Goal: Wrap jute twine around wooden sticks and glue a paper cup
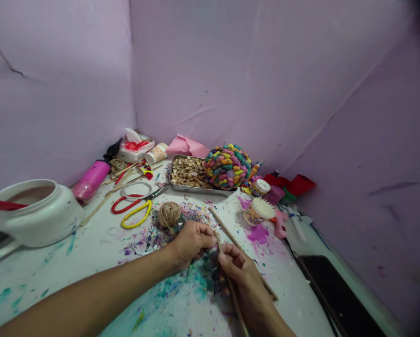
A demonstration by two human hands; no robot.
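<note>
My right hand (241,274) is closed around a thin wooden stick (235,302), which slants up from the bottom edge of the view. At the stick's upper end, my left hand (195,241) pinches with thumb and fingertips; whether twine is in that pinch too, I cannot tell. Just beyond my left wrist sits a ball of brown twine (169,214), and a loose strand runs from it toward that hand. A second wooden stick (227,228) lies on the paint-stained table (105,255), passing behind my right hand.
Scissors (136,214) with red and yellow handles lie left of the twine. Behind stands a metal tray (196,188) of nutshells (189,172) with a colourful shell-covered ball (228,166). A white pot (38,217) is at left; a paper cup (257,213) and dark phone (336,295) are at right.
</note>
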